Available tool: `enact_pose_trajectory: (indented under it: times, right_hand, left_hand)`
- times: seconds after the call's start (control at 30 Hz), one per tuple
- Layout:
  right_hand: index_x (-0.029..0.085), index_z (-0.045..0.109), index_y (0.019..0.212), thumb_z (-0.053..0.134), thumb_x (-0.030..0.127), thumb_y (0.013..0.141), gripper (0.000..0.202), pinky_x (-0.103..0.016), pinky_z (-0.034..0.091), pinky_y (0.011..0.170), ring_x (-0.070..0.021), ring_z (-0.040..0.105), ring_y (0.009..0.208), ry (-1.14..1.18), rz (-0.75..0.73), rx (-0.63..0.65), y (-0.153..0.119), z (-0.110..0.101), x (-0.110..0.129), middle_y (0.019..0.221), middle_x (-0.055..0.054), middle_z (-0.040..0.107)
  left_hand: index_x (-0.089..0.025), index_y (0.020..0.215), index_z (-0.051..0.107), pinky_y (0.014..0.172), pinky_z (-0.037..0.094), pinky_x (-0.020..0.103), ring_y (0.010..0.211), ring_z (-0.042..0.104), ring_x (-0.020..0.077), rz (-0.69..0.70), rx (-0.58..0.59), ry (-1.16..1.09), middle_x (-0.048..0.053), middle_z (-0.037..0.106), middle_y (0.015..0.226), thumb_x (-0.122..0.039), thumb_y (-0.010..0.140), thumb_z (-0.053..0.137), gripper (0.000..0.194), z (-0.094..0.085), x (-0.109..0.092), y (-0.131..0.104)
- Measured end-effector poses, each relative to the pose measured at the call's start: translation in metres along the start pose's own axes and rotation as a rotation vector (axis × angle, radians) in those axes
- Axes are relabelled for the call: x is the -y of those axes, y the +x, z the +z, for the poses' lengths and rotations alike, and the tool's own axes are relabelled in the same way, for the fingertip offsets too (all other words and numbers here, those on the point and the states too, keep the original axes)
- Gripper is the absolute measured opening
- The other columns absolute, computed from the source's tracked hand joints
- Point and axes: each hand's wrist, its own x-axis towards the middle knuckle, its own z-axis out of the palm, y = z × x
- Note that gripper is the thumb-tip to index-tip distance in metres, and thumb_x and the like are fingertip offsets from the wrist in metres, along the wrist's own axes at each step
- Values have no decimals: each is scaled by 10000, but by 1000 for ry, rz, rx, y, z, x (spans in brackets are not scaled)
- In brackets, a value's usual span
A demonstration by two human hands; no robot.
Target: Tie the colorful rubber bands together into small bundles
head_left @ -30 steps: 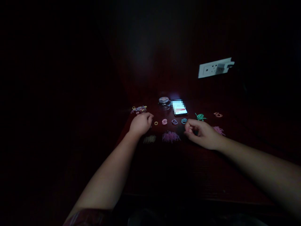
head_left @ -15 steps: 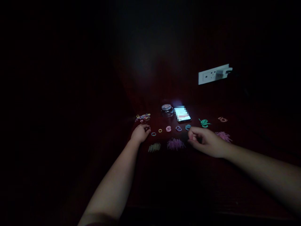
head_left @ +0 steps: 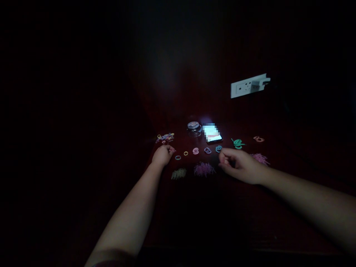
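Note:
My left hand [head_left: 163,155] is at the left end of the table, thumb and fingertips pinched together. Whatever lies between them is too small to name. Just beyond it is a mixed pile of coloured elastic bands [head_left: 165,137]; a multicoloured ring [head_left: 178,158] lies to its right. My right hand [head_left: 240,165] is curled, its fingertips close to a group of blue bands [head_left: 218,149]. What its fingers may hold is hidden. Between the hands run a yellow band [head_left: 185,153], pink bands [head_left: 195,151] and purple bands [head_left: 207,150].
Nearer me lie a yellowish pile [head_left: 178,173] and a purple pile [head_left: 204,169]. Green bands [head_left: 238,144], orange bands [head_left: 259,139] and a pink pile [head_left: 260,159] are at the right. Behind stand a lidded clear jar [head_left: 194,129] and a lit phone [head_left: 213,133]. A wall socket [head_left: 247,87] holds a plug.
The whole view has shifted slightly, so everything appears a little further left. My left thumb and fingertips have come closer together. My right hand keeps its curled pose near the blue bands.

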Motion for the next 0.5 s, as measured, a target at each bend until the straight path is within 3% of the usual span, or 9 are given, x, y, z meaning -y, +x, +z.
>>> enact_pose_trajectory:
  times: [0.2,0.33,0.5]
  right_hand:
    - [202,450,749,574,233,854,165,-229,317,506,-96,382,561,8,-11,-2,0,0,-1,640,46,440]
    - [203,449,749,576,238,855,168,-231,315,505,-96,381,561,7,-15,0,-1,0,-1,641,48,442]
    - [202,449,745,566,244,868,175,-235,321,510,-95,389,569,11,-6,-8,0,0,1,650,45,445]
  left_hand:
    - [-220,849,717,741,494,253,759,660,171,14,4,10,37,744,876,-277,853,597,132,-1,-2,-1]
    - [-190,833,692,778,498,264,795,661,181,37,-57,16,64,732,923,-258,871,577,139,-5,-8,-2]
    - [-186,931,662,893,482,291,940,642,194,168,-204,-11,64,703,1001,-282,933,519,172,-16,-40,-14]
